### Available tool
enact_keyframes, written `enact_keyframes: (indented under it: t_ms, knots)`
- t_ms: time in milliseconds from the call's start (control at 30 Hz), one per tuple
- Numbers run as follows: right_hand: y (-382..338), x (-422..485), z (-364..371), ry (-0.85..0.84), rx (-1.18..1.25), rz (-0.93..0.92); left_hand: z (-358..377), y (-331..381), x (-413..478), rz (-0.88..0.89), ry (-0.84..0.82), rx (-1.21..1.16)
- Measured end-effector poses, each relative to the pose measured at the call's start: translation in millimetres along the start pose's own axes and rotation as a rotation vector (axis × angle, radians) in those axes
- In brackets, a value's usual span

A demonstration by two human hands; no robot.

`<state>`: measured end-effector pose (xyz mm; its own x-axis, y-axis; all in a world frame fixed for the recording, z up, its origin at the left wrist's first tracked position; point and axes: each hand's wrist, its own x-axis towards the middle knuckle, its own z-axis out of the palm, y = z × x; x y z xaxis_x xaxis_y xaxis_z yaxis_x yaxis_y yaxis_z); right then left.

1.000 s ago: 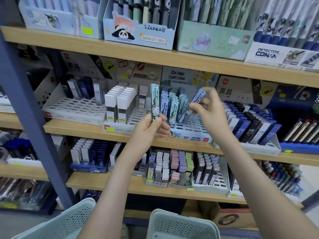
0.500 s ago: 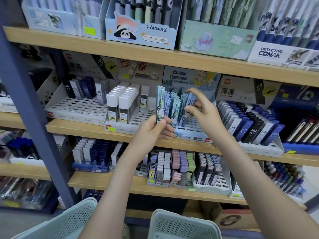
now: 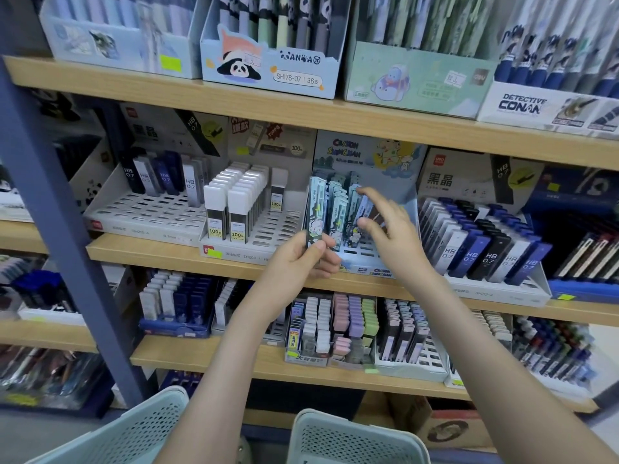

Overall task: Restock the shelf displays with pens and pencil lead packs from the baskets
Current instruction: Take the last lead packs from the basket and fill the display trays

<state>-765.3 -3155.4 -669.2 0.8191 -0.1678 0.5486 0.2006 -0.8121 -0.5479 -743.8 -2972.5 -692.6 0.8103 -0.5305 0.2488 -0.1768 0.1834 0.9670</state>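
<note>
My left hand (image 3: 301, 259) grips a small stack of pale blue cartoon lead packs (image 3: 316, 209), held upright in front of the middle shelf. Just behind it stands the Crayon Shinchan display tray (image 3: 376, 271), with several matching packs (image 3: 338, 202) standing in its left slots. My right hand (image 3: 390, 231) hovers over the tray with its fingers spread. Its index fingertip touches the top of a pack (image 3: 363, 207) standing in the tray, and the thumb sits lower, apart from it.
Two pale green perforated baskets (image 3: 144, 430) (image 3: 355, 440) sit at the bottom edge. A tray of white-capped lead packs (image 3: 241, 209) stands left of the cartoon tray and one of dark HB packs (image 3: 485, 242) right. A blue-grey upright post (image 3: 57, 212) crosses the left side.
My right hand carried one pack down into the cartoon tray and has opened its fingers off it. My left hand kept the stack in about the same place.
</note>
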Motion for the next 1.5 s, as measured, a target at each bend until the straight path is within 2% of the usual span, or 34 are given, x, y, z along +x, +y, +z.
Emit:
enact_keyframes:
  t_ms: [200, 300, 367, 467, 533, 567, 633, 700, 767, 900, 1033, 1367, 1500]
  knots:
    - [-3.0, 6.5, -1.5, -0.054, -0.305, -0.072, 3.9, -2.3, 1.9, -0.014, -0.060, 0.008]
    - [-13.5, -0.4, -5.3, 0.029, -0.338, -0.125, 7.5, -1.6, 1.3, -0.023, -0.113, 0.004]
    - [-24.3, -11.1, -5.7, 0.076, -0.108, -0.121, 9.8, -0.6, 1.1, -0.025, -0.160, 0.025]
    - [-39.5, -24.8, -6.6, -0.052, 0.340, 0.047, 14.7, 1.8, 1.2, -0.037, -0.241, 0.051]
    - [-44.0, -28.4, -8.2, -0.059, 0.542, 0.087, 19.0, 3.6, 0.8, -0.022, -0.247, 0.061]
    - [-45.8, -28.0, -10.3, -0.012, 0.612, 0.084, 21.0, 3.7, 1.1, 0.020, -0.200, 0.106]
    - [-45.4, -25.1, -16.4, 0.132, 0.692, 0.067, 22.9, 2.4, 2.2, 0.174, 0.036, 0.273]
    - [-40.4, -21.7, -20.0, 0.262, 0.610, 0.043, 22.3, 0.6, 3.0, 0.319, 0.352, 0.337]
    - [-32.4, -19.5, -17.9, 0.281, 0.451, 0.009, 20.1, -3.5, 6.7, 0.340, 0.531, 0.307]
    - [-24.8, -20.2, -6.0, 0.177, 0.357, -0.028, 19.4, -12.8, 20.0, 0.192, 0.443, 0.388]
    - [-22.2, -16.9, -7.4, 0.103, 0.321, -0.053, 23.5, -12.3, 24.7, 0.209, 0.367, 0.495]
    - [-16.7, -11.7, -6.1, 0.065, 0.256, -0.085, 24.2, -15.0, 29.7, 0.232, 0.397, 0.645]
    - [-8.7, -13.2, -0.1, -0.007, 0.166, -0.110, 23.3, -19.2, 32.5, 0.258, 0.414, 0.670]
